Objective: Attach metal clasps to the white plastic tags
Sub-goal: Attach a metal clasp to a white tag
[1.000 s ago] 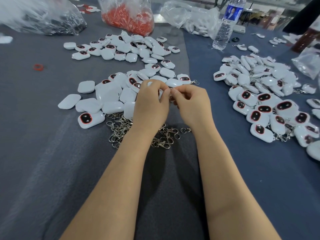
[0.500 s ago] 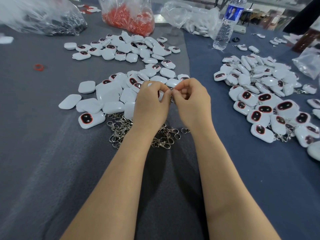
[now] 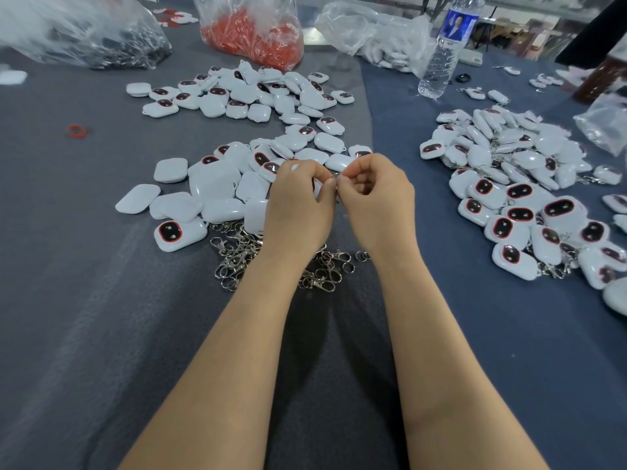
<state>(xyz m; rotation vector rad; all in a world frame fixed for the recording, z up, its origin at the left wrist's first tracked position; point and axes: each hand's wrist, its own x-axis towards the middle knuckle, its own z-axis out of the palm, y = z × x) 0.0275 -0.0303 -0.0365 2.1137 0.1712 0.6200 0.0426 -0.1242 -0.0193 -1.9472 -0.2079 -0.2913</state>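
As left hand [image 3: 298, 212] and right hand [image 3: 378, 205] pinch small item [image 3: 336, 180] — barely visible, clasps [image 3: 237, 254] half-covered

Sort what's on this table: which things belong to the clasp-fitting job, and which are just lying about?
In the job: left hand and right hand pinching a small piece together; loose clasps; bare tags; tags with clasps.
Lying about: water bottle; bag of red parts; red ring.

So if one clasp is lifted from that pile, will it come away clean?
Probably not: the clasps lie overlapped, rings and hooks interlaced, so neighbours may drag along. Each looks rigid, not floppy. On the cloth they likely won't slide.
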